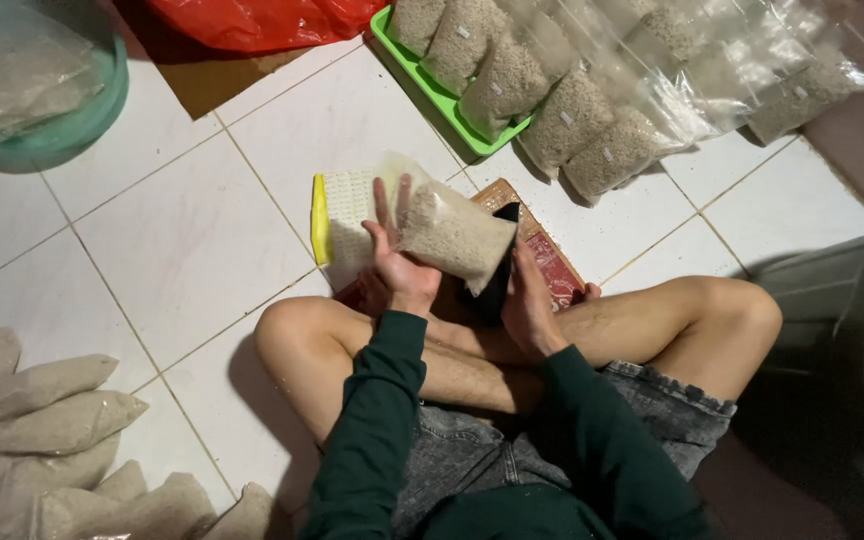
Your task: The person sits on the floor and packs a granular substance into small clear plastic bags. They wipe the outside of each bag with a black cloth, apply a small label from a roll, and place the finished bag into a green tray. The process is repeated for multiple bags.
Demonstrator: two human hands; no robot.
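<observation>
The left hand is clamped on 1 clear bag of grain, held above the crossed legs. The right hand grips a black tool at the bag's lower end. Keep the bag level and its end pressed squarely against the tool.

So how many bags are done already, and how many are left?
Done: filled clear bags of grain lie in rows on and beside the green tray. In hand: the left hand holds one filled bag while the right hand holds something black against it. Left: apparently the pile of filled bags at lower left.
</observation>
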